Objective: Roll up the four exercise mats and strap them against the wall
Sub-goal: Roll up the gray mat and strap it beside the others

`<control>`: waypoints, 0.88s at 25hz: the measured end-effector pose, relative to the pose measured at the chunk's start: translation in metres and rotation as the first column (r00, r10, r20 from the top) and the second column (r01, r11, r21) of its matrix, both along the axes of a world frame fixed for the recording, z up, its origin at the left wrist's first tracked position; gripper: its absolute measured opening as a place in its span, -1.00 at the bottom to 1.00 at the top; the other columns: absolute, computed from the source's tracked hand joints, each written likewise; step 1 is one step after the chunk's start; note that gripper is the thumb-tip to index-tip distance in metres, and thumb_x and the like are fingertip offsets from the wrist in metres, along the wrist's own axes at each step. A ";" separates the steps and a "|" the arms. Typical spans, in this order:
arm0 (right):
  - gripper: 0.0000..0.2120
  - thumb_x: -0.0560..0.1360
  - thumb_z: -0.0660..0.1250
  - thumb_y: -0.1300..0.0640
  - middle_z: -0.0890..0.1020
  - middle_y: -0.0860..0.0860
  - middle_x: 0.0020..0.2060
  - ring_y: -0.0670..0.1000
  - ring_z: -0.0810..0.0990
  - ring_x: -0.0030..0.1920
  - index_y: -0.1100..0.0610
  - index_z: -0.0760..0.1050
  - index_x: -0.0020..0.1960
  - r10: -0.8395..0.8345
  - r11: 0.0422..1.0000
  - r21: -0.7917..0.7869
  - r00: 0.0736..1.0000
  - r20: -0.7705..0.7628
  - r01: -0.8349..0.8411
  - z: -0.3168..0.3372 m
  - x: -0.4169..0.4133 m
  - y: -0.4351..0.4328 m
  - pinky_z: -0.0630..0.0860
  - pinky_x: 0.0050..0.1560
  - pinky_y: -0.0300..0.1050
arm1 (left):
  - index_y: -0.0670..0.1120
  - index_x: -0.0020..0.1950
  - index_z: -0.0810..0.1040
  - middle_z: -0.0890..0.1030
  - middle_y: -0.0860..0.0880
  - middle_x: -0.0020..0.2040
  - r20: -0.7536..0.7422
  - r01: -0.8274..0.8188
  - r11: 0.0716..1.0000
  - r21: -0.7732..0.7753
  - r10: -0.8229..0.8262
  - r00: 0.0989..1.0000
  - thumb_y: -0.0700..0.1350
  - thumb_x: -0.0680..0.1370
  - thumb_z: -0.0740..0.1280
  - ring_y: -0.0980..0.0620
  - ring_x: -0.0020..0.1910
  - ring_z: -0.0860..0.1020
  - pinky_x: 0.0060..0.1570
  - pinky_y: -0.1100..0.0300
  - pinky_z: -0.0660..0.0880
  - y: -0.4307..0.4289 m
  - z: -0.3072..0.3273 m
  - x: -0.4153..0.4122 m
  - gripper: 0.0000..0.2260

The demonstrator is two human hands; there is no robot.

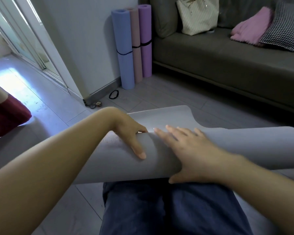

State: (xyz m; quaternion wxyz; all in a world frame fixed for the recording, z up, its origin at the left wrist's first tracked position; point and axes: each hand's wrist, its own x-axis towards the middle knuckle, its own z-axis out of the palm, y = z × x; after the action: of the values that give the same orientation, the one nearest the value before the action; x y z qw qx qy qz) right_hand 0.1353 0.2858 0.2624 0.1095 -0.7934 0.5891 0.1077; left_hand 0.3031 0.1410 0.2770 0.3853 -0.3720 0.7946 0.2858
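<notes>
Three rolled foam mats (136,61) stand against the wall (85,39), left of the grey fabric sofa (227,65). A black elastic band (113,94) lies before them.

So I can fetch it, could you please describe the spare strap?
Find the grey sofa; left of it, rolled mats stand against the white wall. On the floor in front of the blue mat lies a black strap loop, the only strap circling no mat.

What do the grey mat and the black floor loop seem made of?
Grey mat: probably soft foam or rubber, matte; it bends into a smooth roll without creases. Black loop: likely elastic cord; thin, lying limp and wavy.
</notes>
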 end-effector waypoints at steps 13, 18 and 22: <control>0.11 0.16 0.48 -0.34 0.40 -0.03 0.19 0.04 0.41 0.15 -0.12 -0.07 0.50 0.054 0.998 -0.017 0.998 -0.014 -0.054 -0.003 0.000 -0.046 0.40 0.14 -0.03 | 0.12 0.48 -0.07 0.36 0.06 0.36 -0.239 0.058 0.696 -0.715 -0.321 0.916 0.46 0.19 0.28 -0.03 0.25 0.43 0.25 0.01 0.36 0.066 -0.026 0.039 -0.01; 0.06 0.14 0.46 -0.37 0.42 -0.09 0.15 0.00 0.44 0.10 -0.16 -0.05 0.45 0.067 0.996 -0.061 0.998 0.005 -0.067 0.026 -0.003 -0.018 0.47 0.08 -0.03 | 0.15 0.44 -0.01 0.43 0.10 0.25 -0.260 0.056 0.618 -0.784 -0.409 0.875 0.49 0.16 0.21 -0.01 0.15 0.48 0.13 0.06 0.40 0.078 0.006 0.038 -0.05; 0.00 0.08 0.56 -0.31 0.50 -0.14 0.09 -0.03 0.51 0.05 -0.21 0.10 0.37 0.091 0.977 0.184 0.992 0.082 -0.105 0.027 0.002 -0.007 0.50 0.03 -0.04 | 0.23 0.41 0.02 0.43 0.18 0.20 -0.240 0.123 0.770 -0.626 -0.341 0.909 0.46 0.18 0.30 0.10 0.12 0.47 0.09 0.14 0.35 0.101 0.015 0.040 -0.10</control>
State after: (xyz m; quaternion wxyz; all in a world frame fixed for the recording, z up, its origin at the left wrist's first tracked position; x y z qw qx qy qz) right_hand 0.1373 0.2785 0.2890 0.1999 -0.8110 0.5320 0.1390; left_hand 0.3433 0.2421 0.2920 0.1379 -0.3166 0.9380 0.0295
